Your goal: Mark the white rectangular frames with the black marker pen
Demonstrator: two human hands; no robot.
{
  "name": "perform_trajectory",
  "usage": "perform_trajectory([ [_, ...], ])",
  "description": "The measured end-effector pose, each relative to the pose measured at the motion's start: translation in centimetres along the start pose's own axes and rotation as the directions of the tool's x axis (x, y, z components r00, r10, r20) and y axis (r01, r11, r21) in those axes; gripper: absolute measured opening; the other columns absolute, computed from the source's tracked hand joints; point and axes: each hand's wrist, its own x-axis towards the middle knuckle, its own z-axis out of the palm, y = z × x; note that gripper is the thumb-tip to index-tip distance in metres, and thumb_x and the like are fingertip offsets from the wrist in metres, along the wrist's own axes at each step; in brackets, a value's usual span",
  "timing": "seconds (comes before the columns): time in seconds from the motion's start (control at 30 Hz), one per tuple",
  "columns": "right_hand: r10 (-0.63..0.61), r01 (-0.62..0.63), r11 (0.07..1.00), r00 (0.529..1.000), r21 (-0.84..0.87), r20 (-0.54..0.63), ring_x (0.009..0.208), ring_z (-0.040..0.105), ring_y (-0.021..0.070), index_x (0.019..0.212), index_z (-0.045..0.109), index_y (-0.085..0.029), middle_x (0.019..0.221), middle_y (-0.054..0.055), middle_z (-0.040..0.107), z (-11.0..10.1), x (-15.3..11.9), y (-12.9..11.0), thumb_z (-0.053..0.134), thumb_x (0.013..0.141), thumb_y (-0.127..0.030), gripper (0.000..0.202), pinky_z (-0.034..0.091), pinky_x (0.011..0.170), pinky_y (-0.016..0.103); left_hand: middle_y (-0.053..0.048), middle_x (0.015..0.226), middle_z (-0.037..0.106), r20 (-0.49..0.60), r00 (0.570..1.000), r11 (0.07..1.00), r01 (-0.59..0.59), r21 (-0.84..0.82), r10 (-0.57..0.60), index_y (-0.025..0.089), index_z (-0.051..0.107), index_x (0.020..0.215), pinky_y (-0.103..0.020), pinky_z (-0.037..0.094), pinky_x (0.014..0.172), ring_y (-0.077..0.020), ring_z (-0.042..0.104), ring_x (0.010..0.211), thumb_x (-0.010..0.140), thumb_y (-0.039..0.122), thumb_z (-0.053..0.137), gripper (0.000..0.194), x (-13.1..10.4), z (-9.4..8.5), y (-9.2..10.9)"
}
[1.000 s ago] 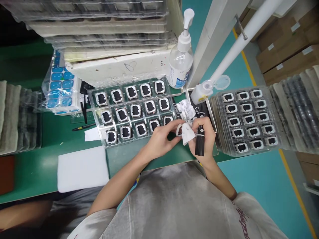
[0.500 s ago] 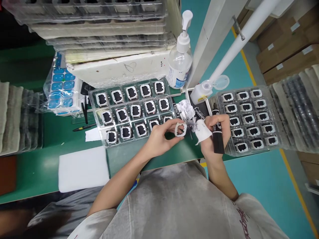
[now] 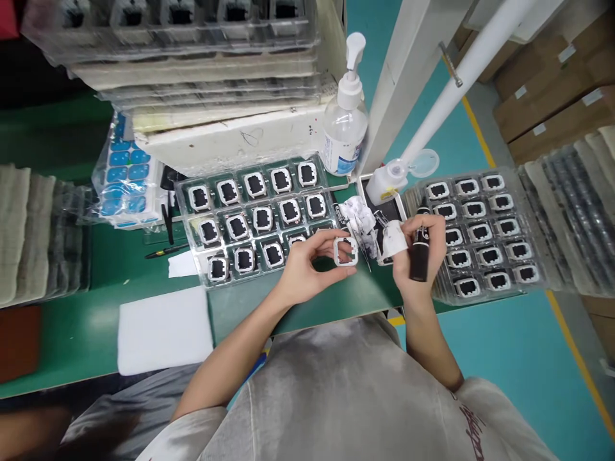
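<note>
No words can be read for certain: the pale lettering on the black marker (image 3: 419, 259), the print on the pump bottle (image 3: 343, 144) and the dark red script on the grey shirt (image 3: 312, 390) are too small or blurred

A green worktop (image 3: 72, 339) stretched across the left, turquoise floor (image 3: 509, 358) lay right, a yellow line (image 3: 571, 349) crossed it, a pale post (image 3: 410, 70) rose beyond, brown cartons (image 3: 557, 83) stood far right.

Head-worn view, forward and down, hands (image 3: 303, 272) close
</note>
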Motion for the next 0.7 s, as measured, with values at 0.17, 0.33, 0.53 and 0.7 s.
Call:
perform_trajectory([
  [0.17, -0.152, 0.286, 0.797, 0.947, -0.532, 0.282, 0.082, 0.061, 0.0190, 0.117, 0.059, -0.021, 0.096, 0.002, 0.066, -1.4, 1.3, 1.3, 0.061, 0.092, -0.019, 0.025, 0.040, 0.075, 0.030, -0.006, 0.107, 0.085, -0.029, 0.999, 0.998, -0.038, 0.049, 0.039, 0.021, 0.075, 0.134, -0.027, 0.067, 0.088, -0.0161, 0.081, 0.089, 0.086, 0.029, 0.102, 0.056, 0.2, -0.3, 0.0],
  [0.33, -0.098, 0.394, 0.647, 0.892, -0.652, 0.441, 0.097, 0.067, 0.0263, 0.124, 0.060, -0.024, 0.108, 0.006, 0.070, -2.4, 1.6, 0.8, 0.058, 0.093, -0.018, 0.031, 0.037, 0.069, 0.031, -0.007, 0.115, 0.085, -0.147, 0.965, 0.948, -0.171, 0.268, 0.216, 0.023, 0.074, 0.140, -0.032, 0.068, 0.093, -0.0202, 0.083, 0.098, 0.091, 0.036, 0.100, 0.057, 1.0, -2.1, 2.8],
  [0.53, -0.256, 0.404, 0.706, 0.911, -0.582, 0.323, 0.096, 0.068, 0.0277, 0.132, 0.066, -0.022, 0.106, 0.008, 0.071, -3.4, 0.5, 0.1, 0.059, 0.103, -0.024, 0.030, 0.048, 0.072, 0.034, -0.008, 0.126, 0.079, -0.200, 0.786, 0.583, -0.236, 0.777, 0.585, 0.031, 0.079, 0.139, -0.042, 0.063, 0.100, -0.0264, 0.074, 0.110, 0.095, 0.056, 0.092, 0.052, 6.8, -8.7, 11.8],
  [0.7, -0.395, 0.436, 0.867, 0.897, -0.243, 0.198, 0.097, 0.075, 0.0208, 0.131, 0.068, -0.021, 0.116, 0.007, 0.075, -0.1, -2.4, -0.1, 0.072, 0.107, -0.017, 0.024, 0.060, 0.089, 0.034, -0.015, 0.128, 0.074, -0.182, 0.773, 0.505, -0.200, 0.839, 0.608, 0.026, 0.083, 0.116, -0.059, 0.046, 0.127, -0.0407, 0.060, 0.134, 0.079, 0.054, 0.100, 0.049, 20.0, -17.3, 16.6],
])
